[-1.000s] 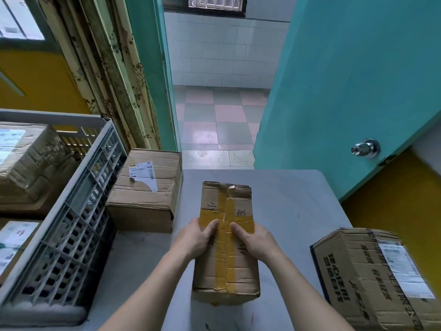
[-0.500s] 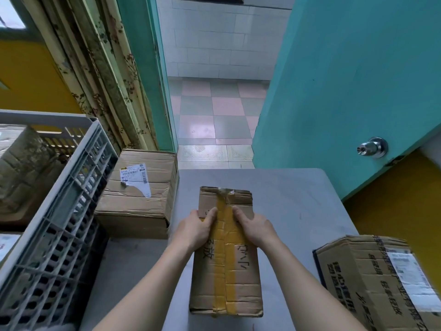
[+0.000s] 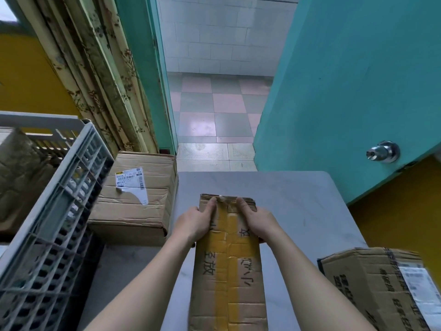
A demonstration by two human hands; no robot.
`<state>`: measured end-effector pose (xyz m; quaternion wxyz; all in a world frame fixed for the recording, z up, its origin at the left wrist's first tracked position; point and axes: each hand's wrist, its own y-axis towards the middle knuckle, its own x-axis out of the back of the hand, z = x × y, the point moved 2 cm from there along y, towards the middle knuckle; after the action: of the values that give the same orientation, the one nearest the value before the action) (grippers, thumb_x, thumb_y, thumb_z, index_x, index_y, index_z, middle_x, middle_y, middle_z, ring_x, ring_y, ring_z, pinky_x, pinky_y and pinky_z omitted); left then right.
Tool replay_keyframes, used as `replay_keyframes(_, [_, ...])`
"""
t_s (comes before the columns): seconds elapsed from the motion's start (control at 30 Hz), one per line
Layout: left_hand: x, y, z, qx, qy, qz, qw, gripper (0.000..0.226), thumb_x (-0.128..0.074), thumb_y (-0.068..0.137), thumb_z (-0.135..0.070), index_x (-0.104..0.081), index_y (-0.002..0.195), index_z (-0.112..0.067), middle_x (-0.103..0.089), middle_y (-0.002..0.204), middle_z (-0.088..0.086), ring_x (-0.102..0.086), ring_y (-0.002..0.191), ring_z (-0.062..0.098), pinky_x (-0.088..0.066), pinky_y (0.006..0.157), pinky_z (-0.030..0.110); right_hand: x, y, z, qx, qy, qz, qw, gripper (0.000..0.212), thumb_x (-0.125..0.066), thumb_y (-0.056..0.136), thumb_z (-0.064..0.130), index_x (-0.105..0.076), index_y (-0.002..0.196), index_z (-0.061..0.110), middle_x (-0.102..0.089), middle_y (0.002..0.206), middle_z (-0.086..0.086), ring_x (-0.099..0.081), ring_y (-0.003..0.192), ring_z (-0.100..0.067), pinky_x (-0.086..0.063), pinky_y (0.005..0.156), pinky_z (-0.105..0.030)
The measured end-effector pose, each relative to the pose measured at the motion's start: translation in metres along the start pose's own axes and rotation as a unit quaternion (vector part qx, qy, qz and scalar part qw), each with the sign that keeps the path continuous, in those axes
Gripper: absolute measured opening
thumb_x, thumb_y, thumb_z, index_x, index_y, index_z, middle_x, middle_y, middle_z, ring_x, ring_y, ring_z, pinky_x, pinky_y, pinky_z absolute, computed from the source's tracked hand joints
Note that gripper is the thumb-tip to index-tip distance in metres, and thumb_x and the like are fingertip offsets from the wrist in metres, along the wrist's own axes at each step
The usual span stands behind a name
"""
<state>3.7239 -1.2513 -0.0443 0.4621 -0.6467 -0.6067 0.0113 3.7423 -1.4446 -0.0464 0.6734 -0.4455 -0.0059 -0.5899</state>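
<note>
Both hands grasp a long carton (image 3: 229, 271) that lies flat on the grey bench (image 3: 298, 206), its length running straight away from the person. The left hand (image 3: 194, 222) holds the carton's left edge near the far end, thumb stretched along the top face and the other fingers curled down over the side, where they are mostly hidden. The right hand (image 3: 259, 220) mirrors it on the right edge, thumb on top and fingers wrapped round the side. Between the two thumbs runs a broad strip of yellow tape (image 3: 230, 235) down the middle of the lid, crumpled at the far end, with handwritten dark characters on either side of it nearer the person. Just left of the left hand sits a labelled carton (image 3: 138, 206), dented, with a white shipping label that is peeling at its lower corner. Further left a grey crate (image 3: 55, 223) with slatted walls holds more cardboard boxes. Near the right forearm, well apart from the held carton, a printed carton (image 3: 381, 287) rests on the bench corner. Beyond the hands a teal door (image 3: 346, 80) with a metal knob (image 3: 383, 151) stands open onto a tiled floor (image 3: 214, 115), and a floral curtain (image 3: 95, 80) hangs beyond the left hand.
</note>
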Motion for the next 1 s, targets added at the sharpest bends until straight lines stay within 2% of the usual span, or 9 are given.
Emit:
replay_keyframes(0.13, [-0.003,0.008,0.005,-0.009,-0.001,0.000,1.000,0.097,-0.026,0.082,-0.091,-0.054,0.137,-0.016,-0.063,0.125,0.010,-0.063,0.107,0.031,-0.055,0.064,0.036,-0.004,0.003,-0.004,0.001,-0.008,-0.007,1.000,0.078,-0.036,0.081,0.091,-0.063,0.112,0.025,-0.069,0.106,-0.005,-0.066,0.096,-0.029,-0.057,0.065,-0.036])
replay_keyframes(0.3, [0.000,0.002,0.003,-0.003,-0.034,0.021,0.999,0.100,-0.026,0.078,-0.093,-0.052,0.138,-0.018,-0.064,0.125,0.010,-0.064,0.109,0.032,-0.060,0.073,0.043,-0.004,-0.002,-0.004,0.015,-0.015,-0.023,1.000,0.083,-0.025,0.082,0.092,-0.067,0.112,0.027,-0.070,0.109,-0.004,-0.066,0.099,-0.028,-0.056,0.077,-0.037])
replay_keyframes(0.4, [0.004,-0.013,0.014,0.012,-0.089,0.076,0.993,0.106,-0.041,0.072,-0.094,-0.037,0.150,-0.022,-0.057,0.140,0.011,-0.062,0.120,0.034,-0.059,0.079,0.048,-0.004,-0.010,-0.022,-0.016,0.131,-0.014,0.991,0.092,-0.016,0.081,0.095,-0.071,0.110,0.027,-0.076,0.105,-0.004,-0.070,0.098,-0.026,-0.058,0.086,-0.041])
replay_keyframes(0.47, [0.001,-0.027,0.034,0.026,-0.107,0.123,0.986,0.108,-0.054,0.067,-0.093,-0.031,0.152,-0.030,-0.059,0.141,0.007,-0.063,0.120,0.031,-0.060,0.082,0.050,-0.011,-0.016,-0.053,-0.056,0.219,0.017,0.974,0.089,-0.023,0.083,0.092,-0.072,0.116,0.025,-0.077,0.104,-0.006,-0.072,0.096,-0.021,-0.060,0.080,-0.039])
replay_keyframes(0.57, [-0.007,-0.038,0.058,0.029,-0.151,0.150,0.977,0.093,-0.059,0.067,-0.090,-0.042,0.141,-0.035,-0.070,0.122,0.000,-0.069,0.110,0.024,-0.059,0.091,0.056,-0.039,-0.026,-0.101,-0.124,0.134,0.107,0.977,0.110,-0.033,0.058,0.107,-0.069,0.121,0.026,-0.074,0.116,-0.006,-0.066,0.108,-0.019,-0.053,0.102,-0.051])
replay_keyframes(0.67, [-0.012,-0.040,0.059,-0.004,-0.181,0.134,0.974,0.078,-0.054,0.078,-0.083,-0.045,0.139,-0.034,-0.071,0.119,-0.002,-0.070,0.109,0.020,-0.057,0.097,0.055,-0.060,-0.029,-0.123,-0.164,0.195,0.165,0.953,0.102,-0.041,0.060,0.106,-0.070,0.123,0.031,-0.077,0.117,0.000,-0.067,0.118,-0.025,-0.046,0.111,-0.054])
replay_keyframes(0.8, [-0.005,-0.039,0.065,-0.035,-0.222,0.117,0.968,0.070,-0.055,0.080,-0.081,-0.056,0.130,-0.032,-0.076,0.116,-0.003,-0.073,0.106,0.018,-0.057,0.098,0.050,-0.049,-0.039,-0.115,-0.151,0.181,0.124,0.964,0.115,-0.038,0.051,0.111,-0.067,0.125,0.027,-0.071,0.127,-0.004,-0.063,0.119,-0.029,-0.046,0.102,-0.047])
replay_keyframes(0.87, [0.000,-0.039,0.068,-0.050,-0.222,0.046,0.973,0.073,-0.059,0.082,-0.076,-0.055,0.136,-0.028,-0.072,0.125,0.000,-0.070,0.111,0.021,-0.057,0.098,0.047,-0.032,-0.046,-0.112,-0.109,0.136,0.034,0.984,0.116,-0.041,0.051,0.109,-0.065,0.123,0.021,-0.067,0.127,-0.006,-0.062,0.113,-0.027,-0.051,0.100,-0.047])
replay_keyframes(1.0, [-0.013,-0.051,0.059,-0.084,-0.128,-0.039,0.987,0.090,-0.037,0.089,-0.076,-0.015,0.163,-0.029,-0.031,0.165,0.007,-0.033,0.150,0.031,-0.031,0.121,0.046,-0.004,-0.052,-0.105,-0.027,0.086,-0.081,0.993,0.089,-0.053,0.080,0.082,-0.061,0.136,0.013,-0.066,0.131,-0.009,-0.061,0.116,-0.027,-0.050,0.106,-0.046])
